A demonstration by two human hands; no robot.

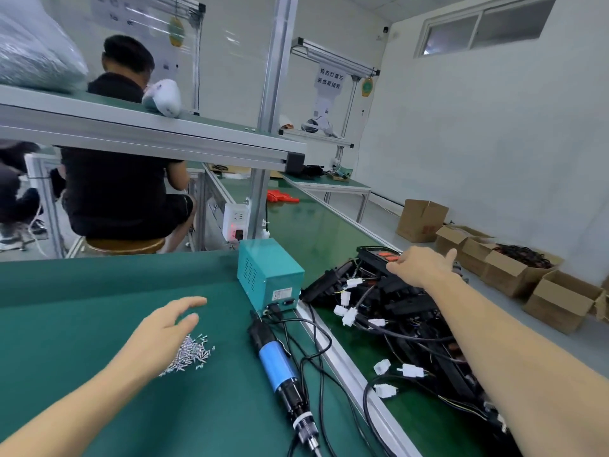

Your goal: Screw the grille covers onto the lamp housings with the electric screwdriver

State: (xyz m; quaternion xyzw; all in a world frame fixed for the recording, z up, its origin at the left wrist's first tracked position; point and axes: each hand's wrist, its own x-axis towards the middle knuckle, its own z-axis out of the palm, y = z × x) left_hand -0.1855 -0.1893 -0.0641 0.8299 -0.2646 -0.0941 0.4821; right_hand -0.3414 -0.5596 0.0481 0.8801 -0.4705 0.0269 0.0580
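Tip of the blue-and-black electric screwdriver (283,374) cut off by bottom frame edge. Pile of small silver screws (191,354) partly hidden under left hand (161,331). Black lamp housings (395,308) tangled in wiring; individual units indistinguishable. Right hand (421,265) fingertips blurred.

White walls (478,143) close the room on the right, plain and pale, with a high window (484,26) letting in grey daylight under the ceiling. Below, a light floor (385,209) runs along the wall, and open cardboard boxes (514,258) line it. Green-topped surface (82,324) in front, aluminium-edged, and a raised shelf (148,127) on metal posts crosses above it. Beyond, a second small green table (333,184) stands near the corner. A seated person in black (115,179) on a wooden stool (125,245) works at the left.
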